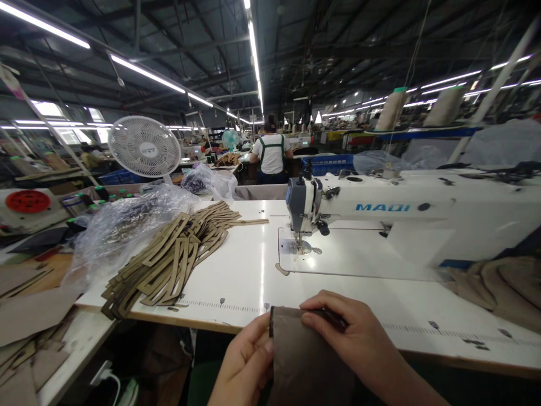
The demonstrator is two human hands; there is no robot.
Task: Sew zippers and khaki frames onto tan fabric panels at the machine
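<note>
A dark brown fabric piece (pixel 302 358) hangs between my hands at the front edge of the white sewing table (pixel 240 265). My left hand (pixel 249 361) pinches its left edge, where a darker strip runs along the border. With thumb and fingers closed, my right hand (pixel 346 327) grips the top edge; what lies under its palm is partly hidden. Beyond my hands stands a white sewing machine (pixel 363 206), its needle and presser foot over the metal plate (pixel 303 248). The fabric is apart from the needle.
Left on the table lies a heap of olive-brown cut strips (pixel 181 254), some overhanging the front edge. Clear plastic bags (pixel 122 220) sit behind it, near a white fan (pixel 144 148). Folded brown fabric (pixel 502 287) rests at the right. A person (pixel 271 152) sits farther back.
</note>
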